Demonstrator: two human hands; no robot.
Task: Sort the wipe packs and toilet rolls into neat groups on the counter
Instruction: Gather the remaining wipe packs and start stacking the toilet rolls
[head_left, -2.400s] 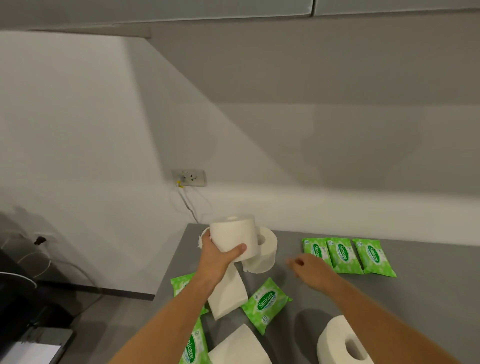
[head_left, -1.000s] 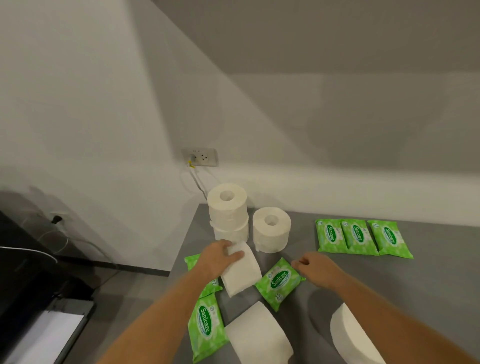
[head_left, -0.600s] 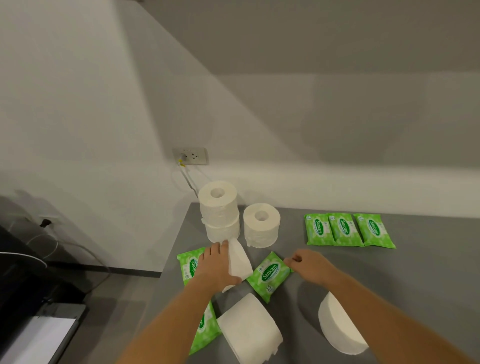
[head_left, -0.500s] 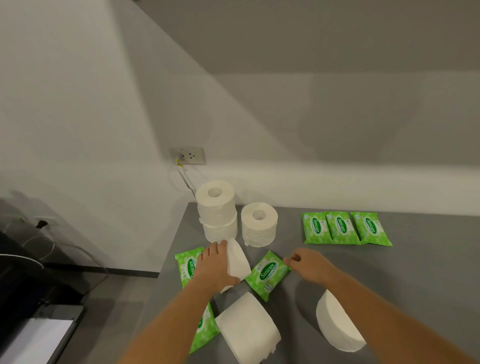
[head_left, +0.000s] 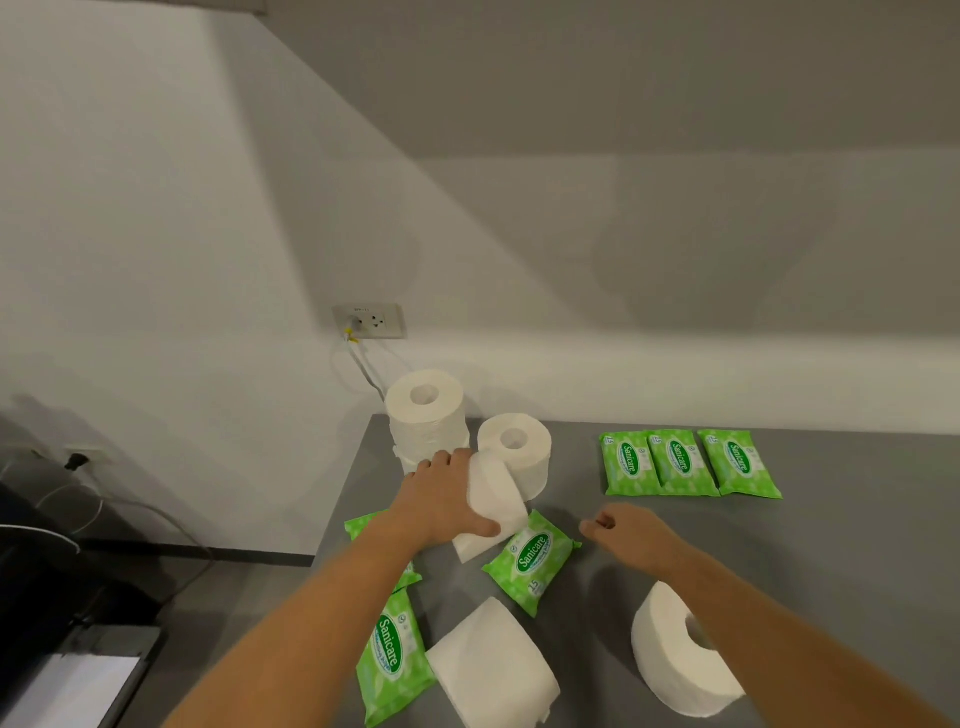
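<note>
My left hand (head_left: 441, 501) grips a white toilet roll (head_left: 496, 506) lying on its side, lifted a little off the grey counter (head_left: 831, 545). Behind it two rolls stand stacked (head_left: 426, 415) at the back left corner, with a single upright roll (head_left: 517, 449) beside them. My right hand (head_left: 626, 527) hovers with loosely curled fingers, holding nothing, just right of a loose green wipe pack (head_left: 532, 561). Three wipe packs (head_left: 685, 462) lie in a row at the back. Two more rolls lie near me, one at the front middle (head_left: 491, 670) and one at the right (head_left: 675, 660).
Two green wipe packs lie by the counter's left edge: one at the front (head_left: 392, 660), one partly under my left forearm (head_left: 363, 527). A wall socket (head_left: 370, 321) with a cable sits above the back left corner. Dark equipment (head_left: 62, 597) stands below on the left.
My left hand set one roll on top of another at the back, then took hold of a lying roll and raised it toward the stack. My right hand drew back slightly from the loose pack.
</note>
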